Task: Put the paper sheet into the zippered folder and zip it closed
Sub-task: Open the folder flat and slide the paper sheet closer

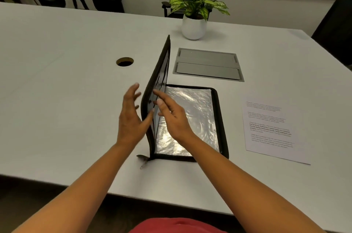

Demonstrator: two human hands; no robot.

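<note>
A black zippered folder (219, 118) lies on the white table (66, 99), half open. Its left cover (158, 72) stands nearly upright; the right half lies flat and shows shiny clear sleeves. My left hand (131, 116) is on the outer side of the raised cover, fingers spread, thumb near its edge. My right hand (169, 112) is on the inner side, fingers straight, touching the cover. The zipper pull (143, 160) hangs out at the folder's near left corner. A printed paper sheet (272, 130) lies flat to the right of the folder, apart from it.
A potted plant (194, 8) in a white pot stands behind the folder. A grey cable hatch (207, 65) is set into the table beside the raised cover, and a round cable hole (124, 61) lies to the left. Black chairs stand along the far edge.
</note>
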